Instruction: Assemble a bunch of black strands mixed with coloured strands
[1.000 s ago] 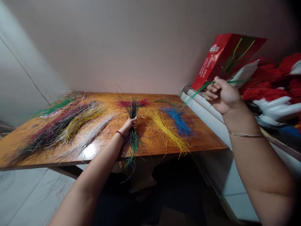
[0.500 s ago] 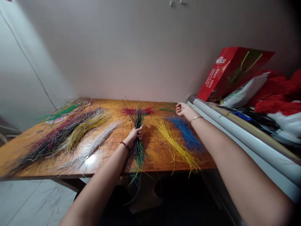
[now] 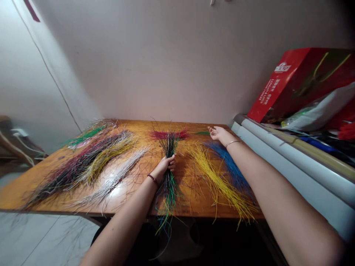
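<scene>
Clenching a thin bundle of strands (image 3: 169, 184), the left hand (image 3: 166, 166) closes around its middle, fingers wrapped across the black, green and red fibres. The bundle lies in the fist, its upper tips fanning out toward the far side of the wooden table (image 3: 138, 127) and its lower ends spilling past the table's near edge. A beaded bracelet (image 3: 152, 178) circles the left wrist.

The right hand (image 3: 220, 135) grasps nothing: it lies open, palm up, near the table's far right corner, with a thin metal bangle (image 3: 232, 143) on its wrist. Whether it touches the table, I cannot tell.

The table's glossy orange-brown top carries loose, wiry piles of fibre. A red tuft (image 3: 169, 135) lies just beyond the bundle, toward the far edge. A blue pile (image 3: 229, 166) and a yellow pile (image 3: 219, 184) sit on the table's right side, just below the right hand. A white pile (image 3: 116, 171), an olive-yellow pile (image 3: 108, 160), a dark red-and-black pile (image 3: 77, 166) and a green pile (image 3: 88, 133) spread over its left side.

Beyond the table's right side lie long white tubes (image 3: 291, 159), with a red printed carrier bag (image 3: 280, 85) and a whitish plastic bag (image 3: 318, 111) resting on them.
</scene>
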`<action>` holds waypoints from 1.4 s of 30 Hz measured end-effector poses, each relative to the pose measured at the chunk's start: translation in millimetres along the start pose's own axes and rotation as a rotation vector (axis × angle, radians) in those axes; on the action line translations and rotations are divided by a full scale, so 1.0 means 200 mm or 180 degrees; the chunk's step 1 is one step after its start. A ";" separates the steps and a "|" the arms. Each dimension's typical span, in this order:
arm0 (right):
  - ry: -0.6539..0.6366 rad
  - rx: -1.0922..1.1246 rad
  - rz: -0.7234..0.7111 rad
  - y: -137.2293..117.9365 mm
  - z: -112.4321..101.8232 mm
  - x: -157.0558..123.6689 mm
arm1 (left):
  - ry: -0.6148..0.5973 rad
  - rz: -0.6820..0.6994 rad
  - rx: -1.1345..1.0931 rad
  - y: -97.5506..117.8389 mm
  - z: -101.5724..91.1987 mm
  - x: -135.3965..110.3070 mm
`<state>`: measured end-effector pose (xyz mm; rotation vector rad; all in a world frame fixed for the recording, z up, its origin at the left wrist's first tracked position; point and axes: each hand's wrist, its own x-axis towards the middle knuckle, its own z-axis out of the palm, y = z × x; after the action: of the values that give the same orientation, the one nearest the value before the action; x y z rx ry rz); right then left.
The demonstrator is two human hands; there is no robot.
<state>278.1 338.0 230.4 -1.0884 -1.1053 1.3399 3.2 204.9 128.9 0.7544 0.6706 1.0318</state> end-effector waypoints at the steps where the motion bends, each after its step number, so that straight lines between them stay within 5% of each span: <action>1: -0.0011 0.0022 0.0112 0.00 0.01 -0.03 | 0.0012 0.0023 0.0032 0.00 0.01 0.00; 4: -0.0078 0.0225 0.0626 0.04 0.10 -0.17 | 0.0103 0.0080 0.0156 0.00 0.04 -0.01; 8: -0.0647 0.0640 0.1144 0.15 0.30 -0.47 | 0.0213 0.0076 0.0146 0.00 0.06 -0.02; 11: -0.0685 0.0231 0.0979 0.28 0.46 -0.62 | 0.0200 0.0148 0.0260 -0.01 0.06 -0.02; 14: -0.0348 -0.0362 0.0543 0.41 0.55 -0.62 | 0.0156 0.0278 0.0369 -0.01 0.06 -0.02; 25: -0.0325 -0.0322 -0.0401 0.57 0.50 -0.49 | 0.0034 0.0387 0.0665 -0.04 0.03 0.01; 42: -0.0189 -0.0415 -0.0788 0.59 0.50 -0.48 | 0.0148 0.0337 0.0660 -0.02 0.05 0.00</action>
<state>165.0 233.8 132.3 -0.9737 -1.3401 1.1232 12.4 201.3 131.4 0.9568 0.7929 1.0897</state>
